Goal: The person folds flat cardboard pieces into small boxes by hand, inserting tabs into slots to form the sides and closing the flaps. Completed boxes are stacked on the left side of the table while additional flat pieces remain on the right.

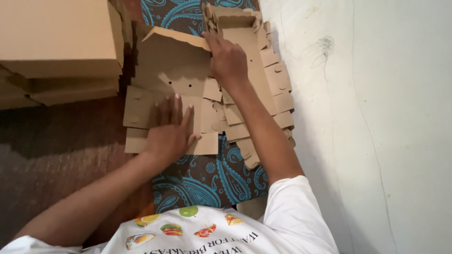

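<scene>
A flat brown cardboard box blank (160, 80) lies on a blue paisley cloth (197, 176) in front of me. My left hand (168, 128) presses flat on its near flap, fingers spread. My right hand (228, 60) grips the blank's far right part, where a panel with a wavy edge is lifted. Under and to the right of it sits a fanned pile of several more die-cut blanks (275, 89) with tabs sticking out.
A stack of folded cardboard boxes (56, 42) stands at the upper left on the dark brown floor (56, 141). A pale wall (376, 117) runs along the right side. My white printed shirt fills the bottom edge.
</scene>
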